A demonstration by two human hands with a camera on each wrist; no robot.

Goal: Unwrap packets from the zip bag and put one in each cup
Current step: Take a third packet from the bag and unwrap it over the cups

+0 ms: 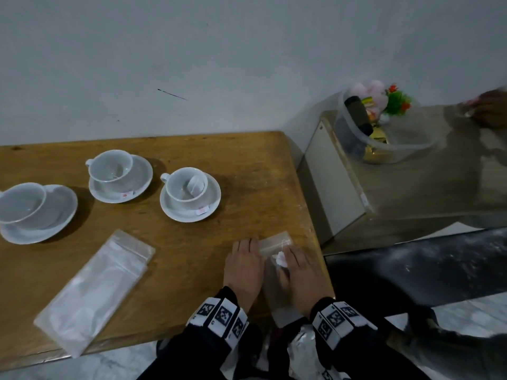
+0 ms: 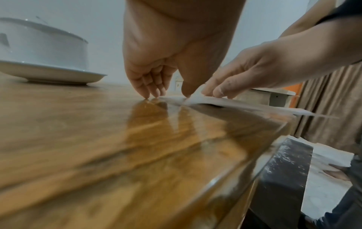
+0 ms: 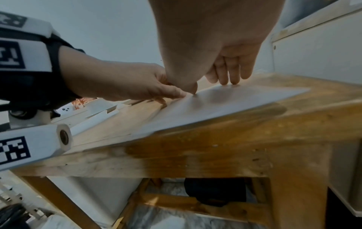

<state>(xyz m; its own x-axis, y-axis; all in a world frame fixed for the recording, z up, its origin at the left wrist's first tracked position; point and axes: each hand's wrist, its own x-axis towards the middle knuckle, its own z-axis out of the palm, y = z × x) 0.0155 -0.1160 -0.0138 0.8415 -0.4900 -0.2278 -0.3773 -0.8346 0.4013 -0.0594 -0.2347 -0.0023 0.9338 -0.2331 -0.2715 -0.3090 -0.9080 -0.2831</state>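
Pressing a clear zip bag [image 1: 274, 259] flat at the table's [image 1: 192, 242] near corner, the left hand [image 1: 242, 266] and right hand [image 1: 300, 272] lie with fingers straight, grasping nothing; its tea bag [image 1: 282, 259] could snag, while the far-left cup [image 1: 22, 202] of 3 looks unfilled.

Plenty of bare wood down the middle of the wooden table [image 1: 247, 165], between the saucers and the near edge. Three cups on saucers [image 1: 190, 198] crowd the far left part, and an empty clear bag [image 1: 96, 292] hogs the near-left corner. Right edge is tight: a pale cabinet [image 1: 334, 182] stands just past it, clear tub [image 1: 389, 133] on top.
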